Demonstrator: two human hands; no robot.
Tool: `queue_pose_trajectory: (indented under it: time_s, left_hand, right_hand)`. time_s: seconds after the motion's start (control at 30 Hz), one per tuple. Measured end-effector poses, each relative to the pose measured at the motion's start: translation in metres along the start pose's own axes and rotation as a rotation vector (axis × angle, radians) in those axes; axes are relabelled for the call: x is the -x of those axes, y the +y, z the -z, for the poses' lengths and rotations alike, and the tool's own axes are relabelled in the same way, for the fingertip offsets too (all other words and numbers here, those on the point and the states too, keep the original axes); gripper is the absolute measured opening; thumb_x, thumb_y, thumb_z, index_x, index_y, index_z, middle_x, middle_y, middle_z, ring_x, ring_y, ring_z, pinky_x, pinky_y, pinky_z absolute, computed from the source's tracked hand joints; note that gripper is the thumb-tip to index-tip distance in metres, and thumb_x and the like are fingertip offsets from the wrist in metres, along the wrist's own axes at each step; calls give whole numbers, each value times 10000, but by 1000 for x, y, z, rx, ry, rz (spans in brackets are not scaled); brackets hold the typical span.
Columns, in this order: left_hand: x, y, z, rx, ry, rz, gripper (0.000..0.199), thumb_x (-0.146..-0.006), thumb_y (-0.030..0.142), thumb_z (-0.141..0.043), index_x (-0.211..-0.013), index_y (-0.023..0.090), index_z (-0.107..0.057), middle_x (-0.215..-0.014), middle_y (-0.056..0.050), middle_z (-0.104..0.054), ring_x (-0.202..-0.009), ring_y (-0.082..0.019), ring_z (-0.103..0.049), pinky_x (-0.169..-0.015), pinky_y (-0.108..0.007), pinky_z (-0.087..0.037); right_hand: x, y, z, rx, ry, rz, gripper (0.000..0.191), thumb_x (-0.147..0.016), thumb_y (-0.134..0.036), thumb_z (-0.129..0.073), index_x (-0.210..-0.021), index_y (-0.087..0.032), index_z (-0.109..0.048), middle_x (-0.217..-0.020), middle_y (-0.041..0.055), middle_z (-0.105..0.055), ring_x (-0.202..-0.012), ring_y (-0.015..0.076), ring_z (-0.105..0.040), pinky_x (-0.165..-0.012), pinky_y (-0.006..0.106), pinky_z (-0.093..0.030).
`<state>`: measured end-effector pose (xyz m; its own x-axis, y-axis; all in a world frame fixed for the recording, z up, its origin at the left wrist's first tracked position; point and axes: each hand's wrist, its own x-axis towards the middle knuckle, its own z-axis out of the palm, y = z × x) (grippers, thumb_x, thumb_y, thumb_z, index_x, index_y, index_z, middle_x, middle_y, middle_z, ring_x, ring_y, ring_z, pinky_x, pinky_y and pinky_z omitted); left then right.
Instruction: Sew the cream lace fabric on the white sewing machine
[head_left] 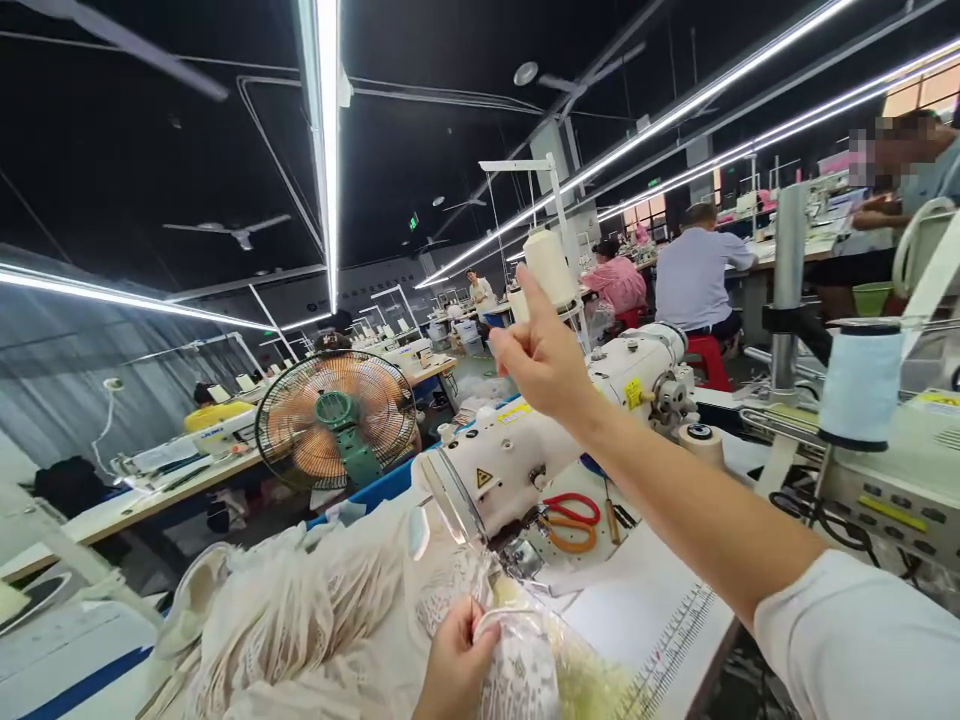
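My left hand (459,650) pinches the edge of a piece of cream lace fabric (529,665) close to the needle end of a white sewing machine (510,460). Raised above the machine arm, my right hand (544,355) has its index finger stretched up and the other fingers curled. I see nothing held in it. Its fingertip overlaps a cone of cream thread (553,270) on the stand behind; whether they touch I cannot tell. A gathered heap of pale lace fabric (300,620) lies left of the machine.
Scissors (574,535) with red and orange handles lie under the machine arm. A ruler strip (667,645) runs along the table's front edge. A caged fan (334,415) stands beyond the fabric. At right is a pale blue thread spool (861,385). Several people sit or stand farther off.
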<state>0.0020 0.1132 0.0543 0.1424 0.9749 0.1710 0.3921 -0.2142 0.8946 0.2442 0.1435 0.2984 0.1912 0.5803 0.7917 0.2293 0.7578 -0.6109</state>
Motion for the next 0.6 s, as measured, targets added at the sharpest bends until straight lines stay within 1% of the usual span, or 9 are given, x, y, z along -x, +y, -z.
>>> queue_pose_trajectory:
  time_s: [0.07, 0.13, 0.17, 0.23, 0.3, 0.33, 0.43, 0.53, 0.6]
  left_hand:
    - [-1, 0, -1, 12, -41, -12, 486, -624, 568, -642, -557, 218, -312, -610, 7, -461, -610, -152, -399, -620, -276, -362]
    - [0, 2, 0, 45, -88, -31, 456, -652, 527, -651, -577, 212, -330, -699, -28, -547, -663, -167, -444, -655, -279, -381]
    - [2, 3, 0, 73, -94, -34, 443, -664, 505, -657, -586, 209, -336, -728, -36, -566, -676, -169, -453, -665, -279, -387]
    - [5, 5, 0, 135, -66, -26, 439, -683, 482, -669, -599, 208, -337, -739, -34, -569, -672, -164, -452, -676, -279, -398]
    - [6, 6, 0, 161, -21, -11, 455, -684, 488, -676, -596, 209, -327, -719, -28, -558, -647, -157, -442, -672, -284, -406]
    - [6, 5, 0, 140, -23, -7, 456, -684, 492, -671, -587, 209, -327, -711, -30, -558, -636, -157, -442, -667, -288, -408]
    - [3, -1, 0, 17, -76, -18, 424, -671, 507, -640, -542, 206, -370, -669, -37, -559, -600, -160, -442, -662, -303, -414]
    - [-1, -8, -2, -54, -105, -57, 384, -668, 515, -630, -533, 200, -456, -628, -33, -550, -585, -167, -448, -667, -308, -422]
    - [-3, -8, -2, -92, -87, -113, 416, -709, 550, -592, -525, 202, -457, -606, -30, -545, -568, -168, -459, -649, -301, -432]
  right_hand:
    - [2, 7, 5, -36, 45, -46, 751, -867, -204, -474, -1507, -75, -105, -570, -42, -537, -568, 172, -507, -635, 329, -436]
    - [9, 11, 8, -102, 12, -64, 753, -863, -220, -476, -1505, -69, -111, -567, -42, -529, -558, 167, -502, -600, 322, -429]
    - [15, 13, 10, -138, -10, -26, 764, -864, -242, -485, -1510, -89, -107, -570, -43, -524, -561, 166, -502, -591, 317, -428]
    - [26, 15, 12, -186, -15, 15, 782, -854, -282, -497, -1515, -128, -109, -567, -49, -512, -543, 161, -492, -557, 305, -422]
    - [34, 18, 14, -216, 9, -28, 775, -844, -298, -493, -1509, -133, -131, -566, -48, -513, -511, 154, -470, -513, 290, -401]
    - [37, 19, 14, -230, 19, -40, 766, -844, -304, -493, -1505, -138, -143, -572, -44, -516, -508, 153, -467, -502, 286, -394]
    - [40, 23, 16, -253, 44, 52, 772, -846, -331, -536, -1503, -183, -159, -584, -33, -506, -546, 168, -486, -518, 290, -401]
    - [39, 26, 15, -296, 44, -31, 810, -826, -383, -538, -1494, -126, -159, -564, -41, -505, -485, 146, -446, -467, 270, -357]
    - [39, 27, 13, -330, -7, 6, 812, -836, -379, -519, -1501, -124, -129, -562, -51, -503, -508, 142, -461, -483, 265, -369]
